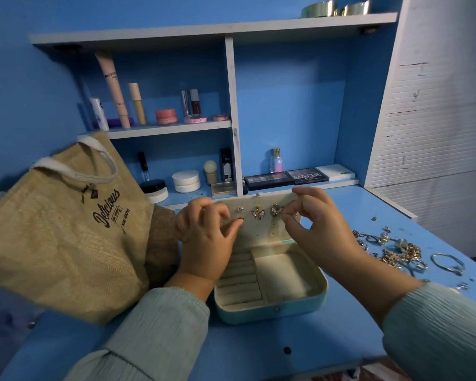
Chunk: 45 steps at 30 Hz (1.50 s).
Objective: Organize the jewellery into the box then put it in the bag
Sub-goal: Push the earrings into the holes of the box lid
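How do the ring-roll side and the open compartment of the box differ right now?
The ring rolls fill the left half of the box as a stack of padded ridges; the open compartment on the right is one flat-floored tray. The rolls are partly hidden behind the left hand; the compartment shows in full. Both are cream-lined and hold no jewellery that I can see.
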Available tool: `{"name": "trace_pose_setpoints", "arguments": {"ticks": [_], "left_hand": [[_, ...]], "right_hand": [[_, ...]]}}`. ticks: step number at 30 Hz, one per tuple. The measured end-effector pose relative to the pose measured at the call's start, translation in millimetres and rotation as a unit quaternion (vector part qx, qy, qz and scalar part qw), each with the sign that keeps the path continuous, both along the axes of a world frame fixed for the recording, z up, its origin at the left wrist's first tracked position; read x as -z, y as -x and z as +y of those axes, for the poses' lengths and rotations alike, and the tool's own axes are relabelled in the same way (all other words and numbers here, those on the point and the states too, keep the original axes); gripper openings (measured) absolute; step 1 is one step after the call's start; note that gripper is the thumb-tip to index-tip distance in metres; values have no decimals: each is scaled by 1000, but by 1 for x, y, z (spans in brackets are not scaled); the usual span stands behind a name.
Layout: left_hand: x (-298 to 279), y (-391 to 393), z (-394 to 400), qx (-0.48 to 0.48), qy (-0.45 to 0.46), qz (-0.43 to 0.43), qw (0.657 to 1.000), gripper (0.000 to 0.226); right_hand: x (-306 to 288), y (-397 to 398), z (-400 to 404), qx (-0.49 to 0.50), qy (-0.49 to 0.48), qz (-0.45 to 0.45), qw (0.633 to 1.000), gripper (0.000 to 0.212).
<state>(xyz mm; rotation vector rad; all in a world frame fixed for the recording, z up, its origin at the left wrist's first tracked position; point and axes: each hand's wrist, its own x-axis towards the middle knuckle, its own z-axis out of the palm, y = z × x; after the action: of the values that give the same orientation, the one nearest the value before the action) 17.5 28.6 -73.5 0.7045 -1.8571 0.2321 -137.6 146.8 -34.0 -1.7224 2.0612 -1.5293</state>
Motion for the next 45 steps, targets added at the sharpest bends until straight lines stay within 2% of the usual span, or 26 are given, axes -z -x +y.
{"name": "trace_pose_setpoints", "arguments": {"ticks": [2, 4, 7, 15, 21, 26, 31, 35, 41, 45], "left_hand": [[0, 0, -1, 11, -36, 48, 998, 48], [0, -1, 1, 26, -67, 58, 996, 64], [-5, -2, 8, 72, -185, 60, 978, 75], [-7, -10, 17, 110, -283, 52, 951, 38], [0, -19, 19, 135, -306, 15, 942, 33], [-4, -25, 31, 109, -267, -42, 956, 37], [-6, -30, 35, 92, -252, -105, 958, 30], [-6, -29, 35, 82, -231, -124, 961, 30], [-2, -32, 33, 108, -181, -99, 973, 33], [0, -30, 32, 127, -148, -81, 977, 27]], "right_hand": [[-1, 0, 1, -1, -2, 4, 1000, 4], [-2, -1, 2, 0, -5, 5, 1000, 4], [-5, -3, 4, 1, -6, 5, 1000, 4], [-23, -11, 9, 12, -3, 34, 999, 9], [-36, -22, 12, -2, -36, 80, 996, 9], [-47, -34, 8, -48, -157, 76, 983, 12], [-52, -43, -4, -80, -284, 107, 949, 14], [-51, -43, -13, -82, -303, 111, 943, 23], [-46, -42, -24, -86, -310, 109, 940, 23], [-43, -43, -29, -92, -326, 117, 934, 27]]}}
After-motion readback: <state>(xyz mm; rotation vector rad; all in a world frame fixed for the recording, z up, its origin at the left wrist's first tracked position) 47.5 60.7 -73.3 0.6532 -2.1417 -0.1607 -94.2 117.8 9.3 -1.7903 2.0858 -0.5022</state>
